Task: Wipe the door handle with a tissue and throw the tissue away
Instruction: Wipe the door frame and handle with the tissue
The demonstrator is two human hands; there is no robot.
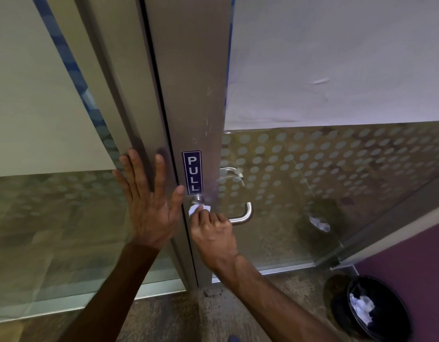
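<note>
From the head view, our left hand (149,206) is open and flat, fingers spread, pressed on the metal frame (137,134) just beside the door's edge. We think it is there to keep the door (188,95) from swinging while we rub. Our right hand (213,233) is closed around a small white tissue (197,209). The tissue sticks out past our fingertips and touches the door handle (245,214) at its round base, right under the PULL sign (192,172). The bent end of the handle pokes out to the right of our knuckles. A black bin (376,309) stands on the floor by the bottom right corner, well apart from the door, with white paper already in it. We think the tissue goes there after.
</note>
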